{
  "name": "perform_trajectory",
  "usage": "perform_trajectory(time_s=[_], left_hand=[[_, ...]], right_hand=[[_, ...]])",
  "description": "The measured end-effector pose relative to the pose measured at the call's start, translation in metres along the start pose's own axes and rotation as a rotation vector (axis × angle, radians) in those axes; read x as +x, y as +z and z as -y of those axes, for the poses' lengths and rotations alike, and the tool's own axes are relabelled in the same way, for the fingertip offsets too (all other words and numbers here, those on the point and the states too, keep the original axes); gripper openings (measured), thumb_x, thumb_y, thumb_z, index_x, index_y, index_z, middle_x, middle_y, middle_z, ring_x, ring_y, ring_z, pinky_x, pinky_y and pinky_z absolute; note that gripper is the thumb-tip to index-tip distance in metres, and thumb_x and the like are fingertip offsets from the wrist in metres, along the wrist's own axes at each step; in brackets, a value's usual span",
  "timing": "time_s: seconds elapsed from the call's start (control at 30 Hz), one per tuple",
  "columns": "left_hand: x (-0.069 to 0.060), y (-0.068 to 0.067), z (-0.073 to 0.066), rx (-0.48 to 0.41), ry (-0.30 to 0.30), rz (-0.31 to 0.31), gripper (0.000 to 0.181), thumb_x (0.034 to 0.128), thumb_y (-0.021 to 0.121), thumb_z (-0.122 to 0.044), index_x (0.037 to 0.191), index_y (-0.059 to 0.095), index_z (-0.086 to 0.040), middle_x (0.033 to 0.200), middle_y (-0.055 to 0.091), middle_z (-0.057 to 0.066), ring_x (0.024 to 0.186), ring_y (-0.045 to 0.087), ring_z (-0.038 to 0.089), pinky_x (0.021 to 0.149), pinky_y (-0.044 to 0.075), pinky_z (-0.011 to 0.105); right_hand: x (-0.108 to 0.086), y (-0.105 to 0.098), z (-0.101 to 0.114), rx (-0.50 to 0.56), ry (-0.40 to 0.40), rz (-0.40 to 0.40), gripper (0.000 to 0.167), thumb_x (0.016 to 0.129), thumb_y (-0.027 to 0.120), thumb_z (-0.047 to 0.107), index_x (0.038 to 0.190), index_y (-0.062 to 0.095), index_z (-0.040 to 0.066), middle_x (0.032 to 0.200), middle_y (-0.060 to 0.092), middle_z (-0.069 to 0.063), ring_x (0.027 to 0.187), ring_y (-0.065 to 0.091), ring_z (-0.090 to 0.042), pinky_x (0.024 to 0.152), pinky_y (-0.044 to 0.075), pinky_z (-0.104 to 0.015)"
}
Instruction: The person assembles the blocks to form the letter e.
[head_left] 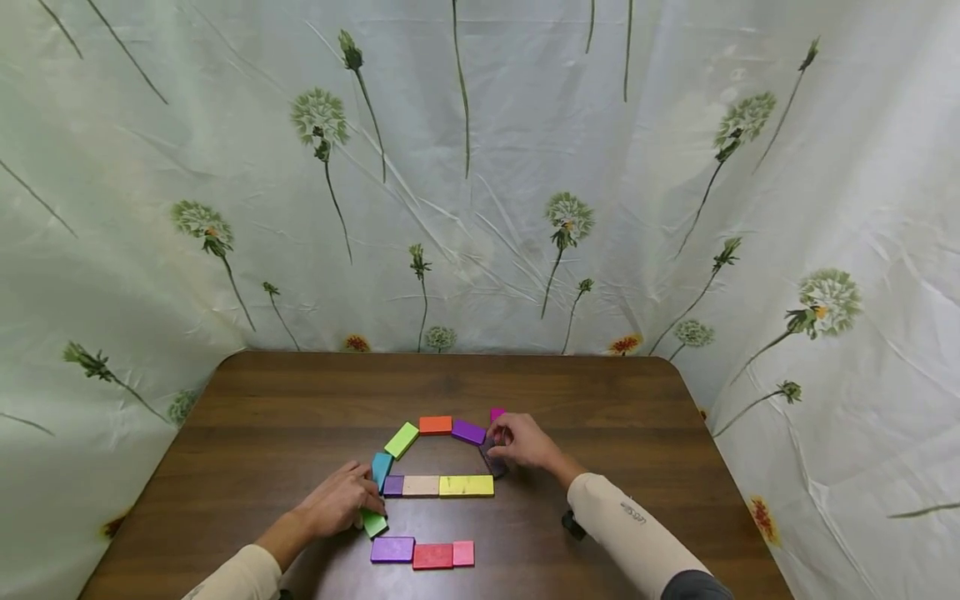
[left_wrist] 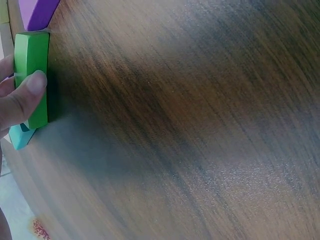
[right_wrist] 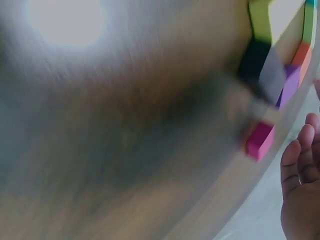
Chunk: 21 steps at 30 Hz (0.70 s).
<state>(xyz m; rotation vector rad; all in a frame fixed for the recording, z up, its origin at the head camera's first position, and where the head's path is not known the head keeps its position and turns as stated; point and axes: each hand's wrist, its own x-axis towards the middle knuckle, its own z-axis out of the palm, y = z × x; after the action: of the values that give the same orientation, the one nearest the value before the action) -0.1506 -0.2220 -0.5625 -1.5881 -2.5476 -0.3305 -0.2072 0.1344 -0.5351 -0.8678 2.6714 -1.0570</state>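
My left hand (head_left: 339,500) pinches a green block (head_left: 374,523) lying on the table, its thumb (left_wrist: 31,90) along one side. That block sits between a blue block (head_left: 382,468) and a purple block (head_left: 393,550). Over at the right end of the arch, my right hand (head_left: 527,442) hovers by a dark grey block (head_left: 491,465), partly covering it in the head view. In the right wrist view its fingers are loosely bent and hold nothing. Beyond that hand lies a small magenta block (right_wrist: 260,140), apart from the arch.
Lime (head_left: 402,440), orange (head_left: 435,426) and violet (head_left: 468,432) blocks continue the arch. Beneath them runs a row with dark purple (head_left: 393,486), beige (head_left: 421,486) and yellow (head_left: 467,486) blocks. Red (head_left: 432,556) and pink (head_left: 463,553) blocks lie nearer. A floral curtain (head_left: 510,167) hangs behind the table (head_left: 600,392).
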Motion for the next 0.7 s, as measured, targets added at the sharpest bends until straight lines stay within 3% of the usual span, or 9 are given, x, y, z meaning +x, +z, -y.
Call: perform_trajectory(time_s=[0.13,0.3,0.53,0.7], left_hand=[[-0.001,0.001,-0.001,-0.004,0.009,-0.005,0.036,0.0565,0.079,-0.004,0.086,0.078,-0.025,0.081,0.064,-0.018,0.079,0.043,0.009,0.066,0.028,0.024],[0.001,0.001,-0.001,0.013,0.029,-0.025,0.035,0.0549,0.081,-0.007,0.085,0.077,-0.025,0.080,0.063,-0.018,0.079,0.043,0.010,0.067,0.028,0.024],[0.000,-0.001,-0.001,0.013,0.009,0.002,0.035,0.0565,0.082,-0.006,0.086,0.078,-0.025,0.080,0.063,-0.017,0.079,0.043,0.010,0.067,0.029,0.024],[0.000,-0.004,-0.001,0.007,-0.017,0.043,0.035,0.0586,0.082,-0.005,0.087,0.078,-0.025,0.078,0.061,-0.017,0.080,0.043,0.011,0.067,0.029,0.025]], right_hand=[[0.011,-0.006,-0.019,-0.091,0.016,-0.030,0.022,0.075,0.079,0.003,0.095,0.068,0.002,0.090,0.060,-0.005,0.082,0.056,-0.018,0.073,0.047,-0.029],[0.023,-0.011,-0.034,-0.177,0.013,0.043,0.035,0.074,0.071,-0.007,0.107,0.068,0.003,0.113,0.055,-0.014,0.108,0.050,-0.033,0.095,0.039,-0.047],[0.035,-0.015,-0.036,-0.200,0.018,0.197,0.048,0.069,0.061,-0.014,0.113,0.068,0.002,0.124,0.052,-0.017,0.117,0.047,-0.037,0.100,0.035,-0.051],[0.036,-0.013,-0.037,-0.236,0.044,0.214,0.047,0.070,0.058,-0.016,0.112,0.069,0.003,0.117,0.057,-0.015,0.112,0.053,-0.033,0.098,0.041,-0.047]])
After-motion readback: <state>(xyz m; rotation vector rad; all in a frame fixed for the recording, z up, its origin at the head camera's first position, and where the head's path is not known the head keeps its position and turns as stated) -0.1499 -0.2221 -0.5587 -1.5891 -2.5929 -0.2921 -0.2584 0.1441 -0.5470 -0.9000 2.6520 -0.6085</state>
